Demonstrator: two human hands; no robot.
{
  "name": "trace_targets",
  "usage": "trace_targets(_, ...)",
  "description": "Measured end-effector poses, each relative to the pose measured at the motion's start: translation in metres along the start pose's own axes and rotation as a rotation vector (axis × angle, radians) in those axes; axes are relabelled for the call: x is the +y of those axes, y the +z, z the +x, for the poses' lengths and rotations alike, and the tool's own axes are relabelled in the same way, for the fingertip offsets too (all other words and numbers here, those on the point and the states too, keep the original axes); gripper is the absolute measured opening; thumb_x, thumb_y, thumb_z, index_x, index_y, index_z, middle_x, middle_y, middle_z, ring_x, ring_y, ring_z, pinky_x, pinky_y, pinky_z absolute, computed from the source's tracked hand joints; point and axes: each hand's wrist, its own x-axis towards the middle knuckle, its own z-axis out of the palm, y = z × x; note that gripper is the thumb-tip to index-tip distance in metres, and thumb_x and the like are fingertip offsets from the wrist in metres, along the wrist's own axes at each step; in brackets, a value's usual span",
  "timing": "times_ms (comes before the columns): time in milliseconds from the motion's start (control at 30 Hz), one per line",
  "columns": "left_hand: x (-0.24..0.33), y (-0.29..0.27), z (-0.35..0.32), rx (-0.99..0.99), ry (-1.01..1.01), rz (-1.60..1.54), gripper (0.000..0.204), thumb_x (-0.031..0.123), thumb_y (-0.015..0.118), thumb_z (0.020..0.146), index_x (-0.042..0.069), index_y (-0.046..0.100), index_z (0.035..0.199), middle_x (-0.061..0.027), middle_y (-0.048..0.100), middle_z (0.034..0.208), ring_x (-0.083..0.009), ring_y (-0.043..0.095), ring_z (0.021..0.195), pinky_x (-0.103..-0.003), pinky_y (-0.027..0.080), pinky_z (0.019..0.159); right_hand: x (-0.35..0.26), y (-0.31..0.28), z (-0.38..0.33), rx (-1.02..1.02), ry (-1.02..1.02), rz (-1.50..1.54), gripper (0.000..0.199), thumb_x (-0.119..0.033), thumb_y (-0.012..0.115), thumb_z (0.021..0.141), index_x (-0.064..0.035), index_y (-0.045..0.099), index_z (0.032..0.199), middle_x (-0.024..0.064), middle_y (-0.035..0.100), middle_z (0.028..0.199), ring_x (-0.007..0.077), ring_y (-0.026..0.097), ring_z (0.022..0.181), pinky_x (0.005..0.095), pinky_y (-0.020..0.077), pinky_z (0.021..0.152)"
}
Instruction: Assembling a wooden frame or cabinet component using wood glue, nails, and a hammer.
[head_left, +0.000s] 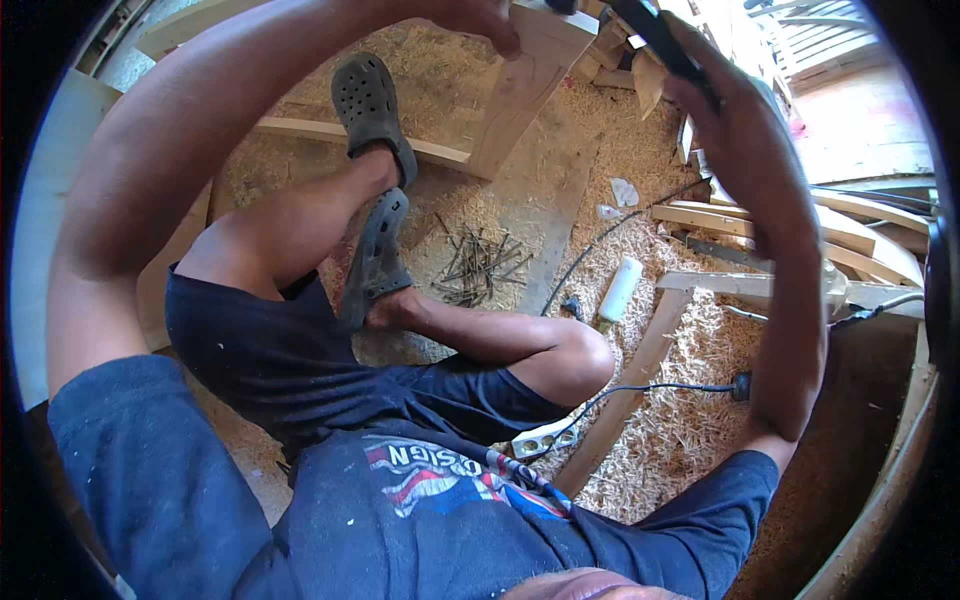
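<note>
My right hand [735, 125], at the upper right, is closed round the dark handle of what looks like a hammer [655, 40]. The tool runs past the top edge, and a dark rounded end shows above the wood. My left hand [485, 22] is at the top edge, beside the end of a pale wooden frame [530, 85]. One digit points down along the wood; the other fingers are cut off from view. The frame has an upright board joined to a long rail [430, 152], which passes behind my foot.
Loose nails [482, 265] lie heaped on the floor by my clogs [375, 255]. A white bottle [620, 290], a power strip [545, 440] and black cables [650, 388] lie to the right, among wood shavings [670, 450]. Curved wooden strips [850, 235] and offcuts are stacked at the right.
</note>
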Motion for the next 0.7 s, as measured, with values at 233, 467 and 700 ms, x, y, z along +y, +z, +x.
trace_targets(233, -0.011, 0.001, 0.008, -0.024, 0.042, -0.030, 0.040, 0.042, 0.086, 0.069, 0.012, 0.080, 0.095, -0.0110, 0.076, 0.084, -0.0282, 0.073, 0.078, -0.042, 0.054, 0.071, 0.136, -0.067, 0.030, 0.067, 0.074, -0.213, 0.029, -0.027, 0.061, 0.103, -0.0093, 0.066, 0.125, 0.0015, 0.062, 0.080, 0.0074, 0.052, 0.058, 0.0250, 0.0427, 0.054)
trace_targets(467, -0.023, 0.008, -0.010, 0.123, 0.059, 0.020, 0.043, 0.041, 0.087, 0.069, 0.009, 0.080, 0.096, -0.0130, 0.076, 0.084, -0.0292, 0.072, 0.078, -0.041, 0.054, 0.072, -0.049, 0.055, -0.020, -0.452, 0.152, -0.409, 0.037, -0.020, 0.051, 0.105, -0.0046, 0.057, 0.138, 0.0139, 0.069, 0.112, 0.0199, 0.068, 0.101, 0.0407, 0.0550, 0.091)
trace_targets(700, 0.015, -0.002, 0.016, -0.082, 0.048, -0.040, 0.044, 0.041, 0.088, 0.069, 0.010, 0.080, 0.099, -0.0124, 0.076, 0.083, -0.0283, 0.071, 0.075, -0.041, 0.053, 0.071, 0.018, 0.050, -0.112, 0.411, 0.359, 0.516, 0.043, -0.017, 0.057, 0.106, -0.0066, 0.047, 0.147, 0.0024, 0.060, 0.072, 0.0047, 0.050, 0.049, 0.0214, 0.0368, 0.041)
